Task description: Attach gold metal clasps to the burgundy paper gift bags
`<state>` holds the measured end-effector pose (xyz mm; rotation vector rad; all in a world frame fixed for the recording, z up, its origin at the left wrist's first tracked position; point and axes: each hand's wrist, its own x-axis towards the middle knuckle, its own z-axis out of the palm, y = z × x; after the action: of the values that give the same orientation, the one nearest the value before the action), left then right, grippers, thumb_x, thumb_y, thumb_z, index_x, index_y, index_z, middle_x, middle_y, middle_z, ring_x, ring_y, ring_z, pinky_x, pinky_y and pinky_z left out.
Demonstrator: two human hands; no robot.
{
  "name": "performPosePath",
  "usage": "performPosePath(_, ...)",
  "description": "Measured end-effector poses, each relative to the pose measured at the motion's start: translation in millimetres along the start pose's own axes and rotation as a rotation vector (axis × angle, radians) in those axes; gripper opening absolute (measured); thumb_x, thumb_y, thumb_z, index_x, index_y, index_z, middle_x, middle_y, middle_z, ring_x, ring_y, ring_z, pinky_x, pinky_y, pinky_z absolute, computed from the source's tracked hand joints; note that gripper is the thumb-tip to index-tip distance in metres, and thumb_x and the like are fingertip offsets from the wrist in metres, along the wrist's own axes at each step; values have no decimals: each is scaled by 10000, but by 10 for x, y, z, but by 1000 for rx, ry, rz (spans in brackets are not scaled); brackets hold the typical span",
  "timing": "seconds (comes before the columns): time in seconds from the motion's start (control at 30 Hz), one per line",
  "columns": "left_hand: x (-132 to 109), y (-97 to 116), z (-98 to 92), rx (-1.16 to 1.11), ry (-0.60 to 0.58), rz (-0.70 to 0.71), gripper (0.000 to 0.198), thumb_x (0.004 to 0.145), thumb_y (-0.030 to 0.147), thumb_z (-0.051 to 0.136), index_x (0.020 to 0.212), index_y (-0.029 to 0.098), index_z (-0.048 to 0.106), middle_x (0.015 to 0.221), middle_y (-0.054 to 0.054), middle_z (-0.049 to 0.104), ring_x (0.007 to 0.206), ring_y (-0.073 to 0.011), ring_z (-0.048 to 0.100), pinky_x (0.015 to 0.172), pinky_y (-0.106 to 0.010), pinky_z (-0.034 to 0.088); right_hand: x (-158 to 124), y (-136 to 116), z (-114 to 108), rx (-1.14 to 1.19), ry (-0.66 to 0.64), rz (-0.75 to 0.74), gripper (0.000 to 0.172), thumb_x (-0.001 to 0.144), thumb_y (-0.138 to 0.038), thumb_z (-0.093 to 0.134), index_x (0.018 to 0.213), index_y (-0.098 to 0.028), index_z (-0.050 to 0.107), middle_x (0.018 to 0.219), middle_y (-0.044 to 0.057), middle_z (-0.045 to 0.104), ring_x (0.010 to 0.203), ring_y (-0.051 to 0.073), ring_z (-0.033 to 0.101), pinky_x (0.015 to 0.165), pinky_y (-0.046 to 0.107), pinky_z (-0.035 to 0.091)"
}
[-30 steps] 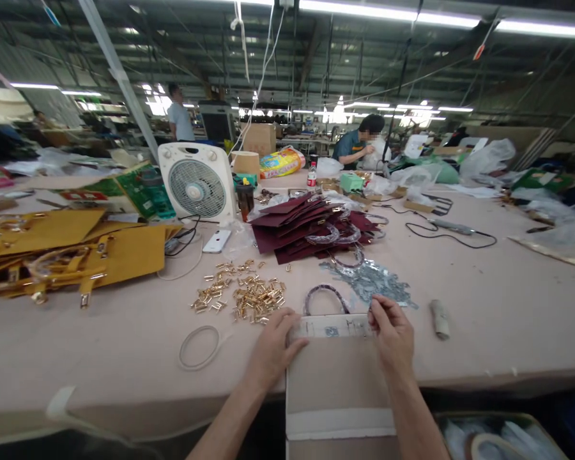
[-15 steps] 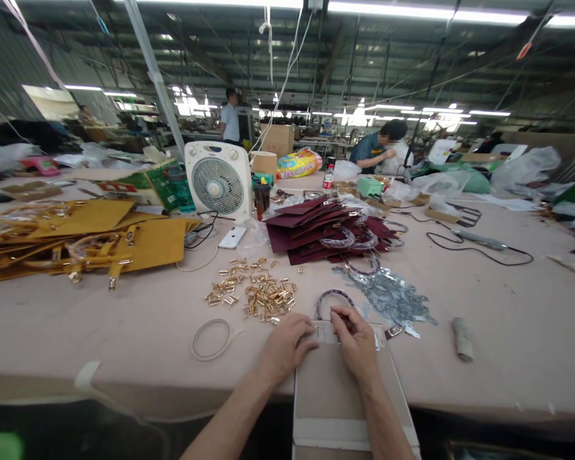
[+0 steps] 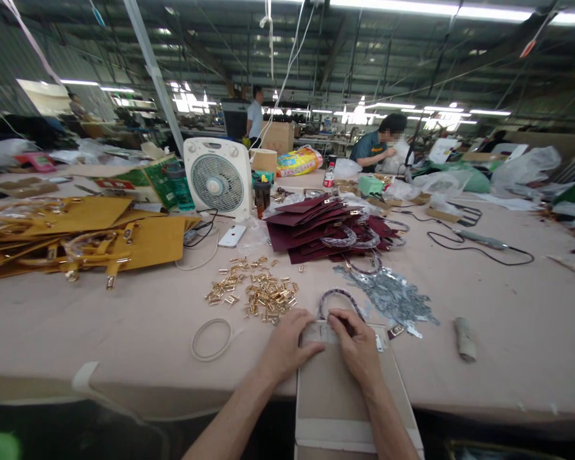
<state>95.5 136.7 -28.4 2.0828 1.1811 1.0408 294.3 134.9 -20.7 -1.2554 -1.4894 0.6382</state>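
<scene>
A beige-backed bag panel (image 3: 338, 390) lies at the table's front edge, its lower part reaching over it. Behind its top edge arches a dark handle in clear wrap (image 3: 340, 294). My left hand (image 3: 287, 345) holds the panel's upper left corner, thumb on the face and fingers bent at the top edge. Over the top strip, my right hand (image 3: 359, 348) is closed in a pinch; its fingertips hide whatever is between them. A small metal plate (image 3: 379, 344) shows on the panel beside that hand. Gold buckle fittings (image 3: 271, 297) and flat grey metal plates (image 3: 397, 297) lie in piles beyond my hands.
Maroon bag panels (image 3: 311, 227) are stacked behind the piles, yellow ones (image 3: 153, 246) at left. A fan (image 3: 218, 179), a phone (image 3: 232, 236), a tape roll (image 3: 211, 338), a grey-beige roll (image 3: 464, 340) and a corded tool (image 3: 482, 239) are on the table. A co-worker (image 3: 376, 147) sits across.
My right fingertips have shifted slightly left along the panel's top strip, and my left thumb reaches a little farther onto it. In the background a standing person has moved right.
</scene>
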Motion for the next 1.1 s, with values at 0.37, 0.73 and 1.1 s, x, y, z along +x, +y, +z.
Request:
performPosePath(0.37, 11, 22, -15, -45, -3, -5, 493, 727, 317, 914, 1174, 261, 714, 1177, -56, 691, 1145, -256, 619, 1030, -400, 499, 6, -229, -107, -48, -365, -133, 130, 963, -306, 631, 921, -257, 744, 1150, 71, 748, 1169, 267, 641, 1067, 425, 469)
performPosePath(0.73, 21, 21, -11, -44, -14, -16, 440, 767, 375, 887, 1152, 244, 720, 1156, -64, 696, 1101, -254, 625, 1000, -395, 503, 10, -114, 64, -251, -271, -161, 131, 942, -224, 627, 887, -243, 745, 1167, 82, 727, 1177, 263, 620, 1082, 436, 442)
performPosePath(1.1, 21, 26, -9, -37, -12, -1, 446, 799, 270, 849, 1218, 278, 695, 1194, -42, 681, 1150, -240, 608, 1043, -393, 485, 32, -55, 131, -309, -256, -181, 228, 873, -156, 668, 1066, -253, 742, 1214, 82, 718, 1199, 284, 615, 1072, 475, 474)
